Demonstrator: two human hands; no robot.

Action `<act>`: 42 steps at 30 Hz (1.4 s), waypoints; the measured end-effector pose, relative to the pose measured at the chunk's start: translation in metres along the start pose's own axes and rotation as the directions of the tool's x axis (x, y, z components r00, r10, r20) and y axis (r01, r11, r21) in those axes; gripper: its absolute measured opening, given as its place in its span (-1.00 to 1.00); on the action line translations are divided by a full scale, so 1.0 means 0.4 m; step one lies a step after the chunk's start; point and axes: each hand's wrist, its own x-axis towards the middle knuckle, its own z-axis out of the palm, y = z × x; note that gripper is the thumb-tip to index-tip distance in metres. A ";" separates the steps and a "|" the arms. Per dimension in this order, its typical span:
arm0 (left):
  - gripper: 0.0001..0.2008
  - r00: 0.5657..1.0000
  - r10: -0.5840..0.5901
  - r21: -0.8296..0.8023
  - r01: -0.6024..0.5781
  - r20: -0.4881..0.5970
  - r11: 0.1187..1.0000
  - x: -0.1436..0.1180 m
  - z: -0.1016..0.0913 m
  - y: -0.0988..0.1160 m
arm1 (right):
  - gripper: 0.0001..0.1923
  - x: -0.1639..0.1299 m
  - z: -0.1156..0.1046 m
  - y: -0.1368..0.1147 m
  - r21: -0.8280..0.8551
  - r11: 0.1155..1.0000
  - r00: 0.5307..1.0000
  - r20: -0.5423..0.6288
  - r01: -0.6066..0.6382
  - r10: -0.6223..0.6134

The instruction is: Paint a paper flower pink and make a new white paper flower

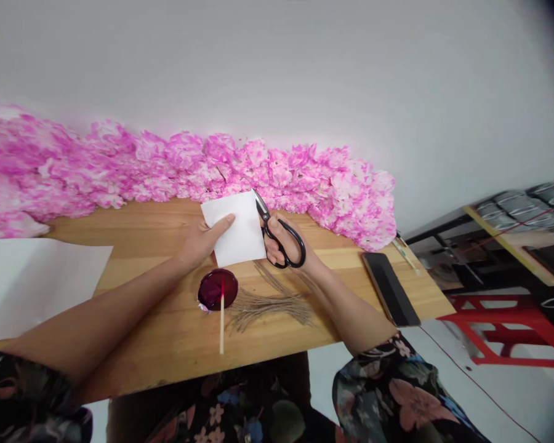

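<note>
My left hand (206, 237) grips a white square of paper (240, 237), thumb on top and the other fingers hidden beneath it. Black-handled scissors (295, 245) are in my right hand (277, 237), fingers around the handles. Their blades point up and away along the paper's right edge; I cannot tell whether they are cutting into it. Just below the paper sits a dish of dark magenta liquid (212, 289), with a pale wooden stick (222, 326) leaning in it. A bundle of thin brown wires or stems (272, 307) lies right of the dish.
Pink and white ruffled paper flowers (249, 163) line the wooden table's (166, 332) back edge by the wall. Larger white sheets (41, 277) lie at left. A phone (390, 289) rests at the right edge, near a thin brush-like tool (406, 252). A red stool (512, 332) stands beyond.
</note>
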 end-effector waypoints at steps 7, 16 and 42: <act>-0.37 0.999 0.015 -0.019 -0.016 -0.050 1.000 0.016 -0.009 -0.010 | -0.38 0.013 -0.092 -0.074 -0.353 0.934 0.994 -0.068 0.057 -0.086; -0.38 0.996 0.046 -0.017 -0.047 -0.073 0.999 0.031 -0.013 -0.011 | -0.69 -0.044 -0.265 -0.138 -0.978 0.157 0.990 -0.127 -0.135 0.059; -0.61 0.991 0.086 0.337 -0.116 0.104 0.934 0.133 -0.104 -0.019 | -0.63 0.118 -0.051 0.072 -0.679 0.734 1.000 0.002 -0.017 0.026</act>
